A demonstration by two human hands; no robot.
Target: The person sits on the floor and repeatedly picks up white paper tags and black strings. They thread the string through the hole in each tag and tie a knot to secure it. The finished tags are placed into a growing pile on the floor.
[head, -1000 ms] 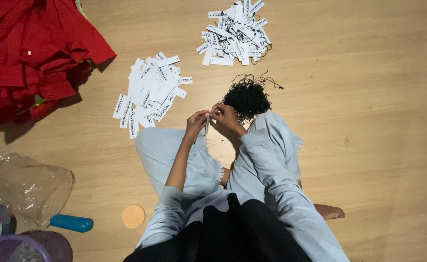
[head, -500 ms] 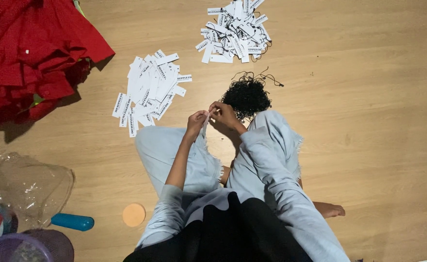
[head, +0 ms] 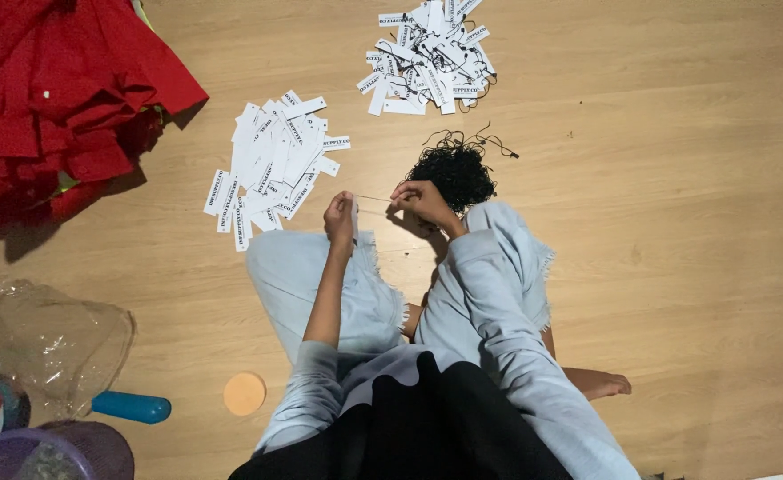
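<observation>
Hands first: we've got our left hand [head: 341, 216] pinched on a tag, right hand [head: 418, 201] pinched on a thin string [head: 373, 198] running sideways between them, just left of the black string pile [head: 455, 171]. Loose tags [head: 274, 169] lie further left, nearer our left hand.

Bare floor [head: 676, 222] free at 3 o'clock of hands; tag piles [head: 276, 169] at 10, cord bundle [head: 453, 171] at 1 block.

Red cloth [head: 53, 98] heaped upper left — clear plastic bag [head: 49, 342], blue handle [head: 131, 407], orange disc [head: 244, 394] lower left.
</observation>
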